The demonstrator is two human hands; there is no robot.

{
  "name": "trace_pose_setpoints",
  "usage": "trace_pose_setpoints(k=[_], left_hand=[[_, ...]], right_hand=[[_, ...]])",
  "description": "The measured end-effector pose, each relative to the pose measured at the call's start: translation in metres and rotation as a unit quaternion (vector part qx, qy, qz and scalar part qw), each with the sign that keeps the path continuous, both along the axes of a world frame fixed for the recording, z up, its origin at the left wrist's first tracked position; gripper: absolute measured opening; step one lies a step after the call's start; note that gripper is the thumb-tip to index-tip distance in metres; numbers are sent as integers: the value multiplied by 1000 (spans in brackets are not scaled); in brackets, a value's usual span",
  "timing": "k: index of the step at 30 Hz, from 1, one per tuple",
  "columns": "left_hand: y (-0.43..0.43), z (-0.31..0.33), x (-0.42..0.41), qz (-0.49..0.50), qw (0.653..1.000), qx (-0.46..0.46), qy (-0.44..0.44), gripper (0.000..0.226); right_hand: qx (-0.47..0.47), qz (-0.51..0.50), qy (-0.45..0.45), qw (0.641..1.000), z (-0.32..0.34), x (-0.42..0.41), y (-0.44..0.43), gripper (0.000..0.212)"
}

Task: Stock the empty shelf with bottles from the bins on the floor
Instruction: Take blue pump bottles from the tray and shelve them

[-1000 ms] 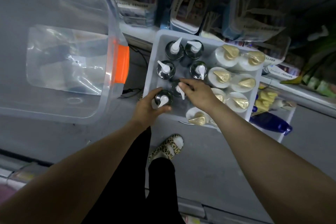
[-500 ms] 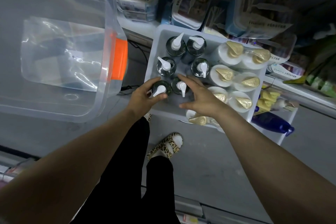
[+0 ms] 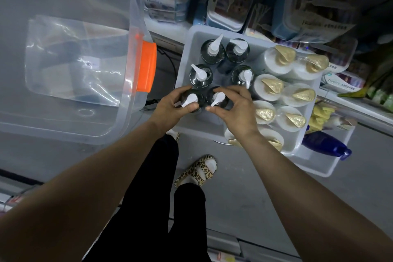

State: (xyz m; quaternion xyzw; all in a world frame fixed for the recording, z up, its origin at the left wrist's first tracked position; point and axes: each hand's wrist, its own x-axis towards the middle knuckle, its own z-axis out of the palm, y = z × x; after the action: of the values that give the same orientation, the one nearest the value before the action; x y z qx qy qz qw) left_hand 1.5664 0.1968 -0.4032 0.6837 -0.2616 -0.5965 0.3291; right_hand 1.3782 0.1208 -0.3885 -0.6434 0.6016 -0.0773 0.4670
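A white bin on the floor holds several dark pump bottles on its left side and several white bottles with gold pumps on its right. My left hand grips the nearest-left dark pump bottle around its shoulder. Beside it, my right hand curls round the neighbouring dark pump bottle. Both bottles stand inside the bin at its near edge.
A large clear storage box with an orange latch fills the left. A second white bin with a blue bottle lies at right. Packaged goods line the low shelf behind. My sandalled foot stands on the grey floor.
My left hand slid its bottle towards the other one. My right hand, flat over the bottles before, has closed round the second dark pump bottle.
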Motion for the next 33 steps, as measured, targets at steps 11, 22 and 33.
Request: trace_pose_setpoints(k=[11,22,33], left_hand=[[-5,-11,1,37,999,-4,30,46],[-6,5,-2,86,996,-5,36,37],[-30,106,-15,138,985,-59,87,48]], right_hand=[[17,33,-56,998,-11,-2,-11,49],[77,-51,-142,986,-1,3,-12,39],[62,-105,-203,972,110,-4,-22,42]])
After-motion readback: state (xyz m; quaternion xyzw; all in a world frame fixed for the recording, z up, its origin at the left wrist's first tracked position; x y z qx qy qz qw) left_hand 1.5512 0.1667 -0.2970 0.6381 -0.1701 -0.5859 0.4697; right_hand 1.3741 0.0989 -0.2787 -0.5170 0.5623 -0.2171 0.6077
